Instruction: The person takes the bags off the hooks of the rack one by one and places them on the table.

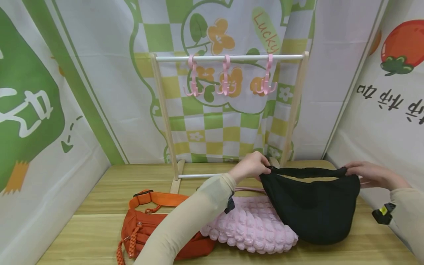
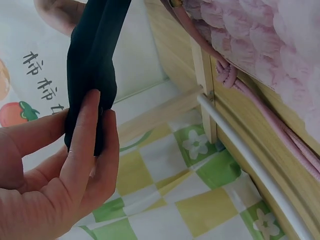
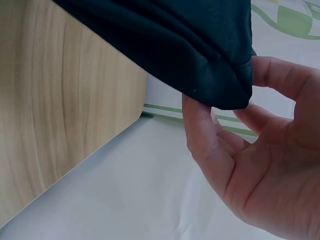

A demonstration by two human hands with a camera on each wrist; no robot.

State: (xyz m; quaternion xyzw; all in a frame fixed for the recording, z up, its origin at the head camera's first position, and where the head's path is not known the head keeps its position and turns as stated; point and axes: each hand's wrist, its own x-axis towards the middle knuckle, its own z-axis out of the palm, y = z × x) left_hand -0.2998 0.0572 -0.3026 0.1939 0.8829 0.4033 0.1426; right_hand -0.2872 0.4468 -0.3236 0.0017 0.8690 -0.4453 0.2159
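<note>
A black shoulder bag [image 1: 313, 206] hangs between both hands at the right of the table, its strap stretched across the top. The left hand [image 1: 251, 165] pinches the bag's upper left corner; in the left wrist view its thumb and fingers close round the black fabric [image 2: 92, 65]. At the opposite upper corner, the right hand [image 1: 374, 175] grips the bag, with fingers on both sides of the cloth in the right wrist view. Just left of the black bag lies a pink puffy bag [image 1: 255, 224]. An orange-red waist bag [image 1: 195, 246] lies farther left, partly hidden by the left sleeve.
Behind the bags stands a rack with wooden posts [image 1: 165, 114] and a white top bar [image 1: 245, 58]. Several-pronged pink hooks [image 1: 226, 79] hang from that bar. Printed cloth walls enclose the wooden table [image 1: 89, 221] at the back and sides.
</note>
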